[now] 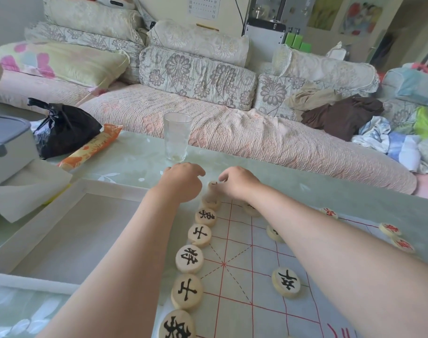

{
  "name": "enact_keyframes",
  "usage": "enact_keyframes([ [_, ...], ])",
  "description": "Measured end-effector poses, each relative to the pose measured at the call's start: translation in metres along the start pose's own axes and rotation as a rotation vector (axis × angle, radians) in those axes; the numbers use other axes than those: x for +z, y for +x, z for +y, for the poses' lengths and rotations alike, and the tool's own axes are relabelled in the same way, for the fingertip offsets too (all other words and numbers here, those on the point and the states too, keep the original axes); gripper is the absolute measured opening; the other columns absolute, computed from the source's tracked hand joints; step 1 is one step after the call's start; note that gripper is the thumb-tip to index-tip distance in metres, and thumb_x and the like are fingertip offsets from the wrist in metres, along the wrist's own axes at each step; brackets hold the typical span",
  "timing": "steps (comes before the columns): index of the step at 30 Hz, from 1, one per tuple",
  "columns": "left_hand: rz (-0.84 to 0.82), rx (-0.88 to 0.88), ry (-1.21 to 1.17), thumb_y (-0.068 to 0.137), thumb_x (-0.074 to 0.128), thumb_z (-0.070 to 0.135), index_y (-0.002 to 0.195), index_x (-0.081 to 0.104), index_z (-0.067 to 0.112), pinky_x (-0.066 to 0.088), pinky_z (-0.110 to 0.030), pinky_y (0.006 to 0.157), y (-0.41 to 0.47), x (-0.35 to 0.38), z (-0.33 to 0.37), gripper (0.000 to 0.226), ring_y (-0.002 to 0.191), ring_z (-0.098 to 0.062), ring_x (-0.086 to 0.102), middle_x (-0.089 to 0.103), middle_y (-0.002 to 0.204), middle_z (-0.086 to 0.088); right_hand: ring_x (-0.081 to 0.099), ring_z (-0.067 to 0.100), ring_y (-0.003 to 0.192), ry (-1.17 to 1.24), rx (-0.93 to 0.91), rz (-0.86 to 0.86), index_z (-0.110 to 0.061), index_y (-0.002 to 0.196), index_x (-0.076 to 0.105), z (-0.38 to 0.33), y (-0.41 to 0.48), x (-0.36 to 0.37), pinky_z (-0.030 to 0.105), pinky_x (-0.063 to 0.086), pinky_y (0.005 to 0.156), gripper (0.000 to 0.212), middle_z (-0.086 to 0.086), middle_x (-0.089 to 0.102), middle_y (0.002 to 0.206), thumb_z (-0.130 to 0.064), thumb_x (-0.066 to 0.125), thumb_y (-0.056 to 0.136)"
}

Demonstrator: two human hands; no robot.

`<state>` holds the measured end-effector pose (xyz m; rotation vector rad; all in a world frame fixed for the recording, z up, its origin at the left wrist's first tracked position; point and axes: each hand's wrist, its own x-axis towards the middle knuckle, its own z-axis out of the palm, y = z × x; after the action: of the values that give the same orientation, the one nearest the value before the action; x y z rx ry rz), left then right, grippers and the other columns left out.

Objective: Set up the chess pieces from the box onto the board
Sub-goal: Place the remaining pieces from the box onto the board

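Note:
The paper chess board [244, 284] with red lines lies on the glass table. Several round wooden pieces with black characters [189, 258] line its left edge, and others [286, 281] sit further in. Red-character pieces [390, 229] lie along the right edge. At the board's far corner a short stack of pieces [211, 195] stands upright. My right hand [237, 182] grips this stack from the right. My left hand [181, 181] hovers just left of it with fingers curled; its palm is hidden. The white box [105, 187] lies open to the left, its inside bare.
A drinking glass [177, 137] stands just beyond my hands. Further left are an orange snack packet [93, 147], a black plastic bag [64, 130], a grey-lidded container [8, 142] and a folded tissue [30, 189]. A sofa [232, 132] with cushions and clothes runs behind the table.

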<state>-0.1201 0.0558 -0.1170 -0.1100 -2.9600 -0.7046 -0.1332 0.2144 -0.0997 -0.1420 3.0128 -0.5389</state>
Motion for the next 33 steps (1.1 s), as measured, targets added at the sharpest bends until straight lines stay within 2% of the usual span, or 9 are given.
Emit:
enact_keyframes([
  [5,-0.056,0.020,-0.014,0.091,0.040,0.005,0.132,0.054,0.027,0.033,-0.034,0.110,0.007,0.010,-0.006,0.049,0.131,-0.019,0.042,0.052,0.139,0.003,0.058,0.024,0.120,0.067,-0.149,-0.125,-0.014,0.122,0.067,0.006,0.017,0.000,0.034,0.045,0.101,0.045,0.005,0.065,0.128,-0.039,0.076,0.085],
  [9,-0.065,0.049,-0.009,0.092,0.043,0.005,0.137,0.050,0.029,0.035,-0.034,0.109,0.009,0.013,-0.005,0.051,0.131,-0.018,0.043,0.052,0.140,0.005,0.051,0.015,0.125,0.093,-0.187,-0.131,-0.022,0.143,0.051,0.013,0.020,0.001,0.022,0.037,0.091,0.058,-0.006,0.057,0.135,-0.029,0.073,0.089],
  [13,-0.070,0.094,-0.012,0.094,0.045,0.007,0.136,0.052,0.029,0.038,-0.032,0.103,0.010,0.019,0.003,0.047,0.130,-0.020,0.044,0.051,0.140,0.002,0.064,0.025,0.106,0.059,-0.182,-0.077,-0.019,0.104,0.073,0.024,0.020,0.007,0.034,0.050,0.079,0.021,0.001,0.071,0.110,-0.029,0.072,0.086],
  [16,-0.085,0.091,0.013,0.093,0.047,0.006,0.127,0.061,0.027,0.045,-0.031,0.089,0.010,0.023,0.010,0.042,0.114,-0.024,0.055,0.059,0.129,-0.003,0.065,0.025,0.101,0.093,-0.195,-0.080,-0.021,0.096,0.074,0.024,0.015,0.007,0.036,0.053,0.085,0.022,0.002,0.073,0.105,-0.039,0.072,0.084],
  [20,-0.070,0.072,-0.007,0.095,0.049,0.011,0.127,0.062,0.025,0.045,-0.030,0.091,0.010,0.020,0.008,0.037,0.115,-0.023,0.055,0.058,0.131,-0.002,0.062,0.025,0.110,0.051,-0.204,-0.096,-0.019,0.108,0.072,0.020,0.012,0.006,0.037,0.050,0.092,0.035,0.003,0.069,0.116,-0.045,0.072,0.085],
  [23,-0.081,0.061,-0.060,0.094,0.047,0.009,0.135,0.053,0.026,0.040,-0.027,0.096,0.010,0.018,0.008,0.045,0.124,-0.020,0.050,0.050,0.141,0.001,0.052,0.023,0.128,-0.020,-0.199,-0.057,-0.014,0.135,0.058,0.025,0.011,-0.006,0.028,0.040,0.100,0.048,0.002,0.056,0.136,-0.021,0.069,0.089],
  [25,-0.056,0.073,-0.070,0.094,0.045,0.007,0.135,0.052,0.029,0.039,-0.025,0.091,0.010,0.017,0.014,0.047,0.122,-0.020,0.050,0.049,0.139,0.000,0.050,0.018,0.129,0.005,-0.184,-0.029,-0.018,0.142,0.052,0.034,0.005,-0.022,0.021,0.034,0.097,0.054,-0.001,0.055,0.138,-0.013,0.067,0.090],
  [29,0.029,0.176,-0.070,0.093,0.051,0.013,0.127,0.059,0.028,0.040,-0.029,0.095,0.003,0.021,0.038,0.038,0.119,-0.020,0.049,0.054,0.128,0.001,0.059,0.014,0.116,-0.016,-0.127,0.007,-0.023,0.131,0.062,0.067,-0.012,-0.047,0.019,0.037,0.089,0.042,-0.006,0.065,0.120,-0.014,0.066,0.091],
  [33,-0.045,0.276,-0.018,0.086,0.061,0.020,0.122,0.062,0.028,0.040,-0.029,0.099,-0.007,0.034,0.065,0.037,0.116,-0.018,0.051,0.061,0.120,0.005,0.060,0.010,0.110,-0.092,-0.108,-0.100,-0.028,0.126,0.065,0.092,-0.036,-0.046,0.019,0.041,0.087,0.039,-0.010,0.067,0.118,-0.029,0.069,0.087],
])
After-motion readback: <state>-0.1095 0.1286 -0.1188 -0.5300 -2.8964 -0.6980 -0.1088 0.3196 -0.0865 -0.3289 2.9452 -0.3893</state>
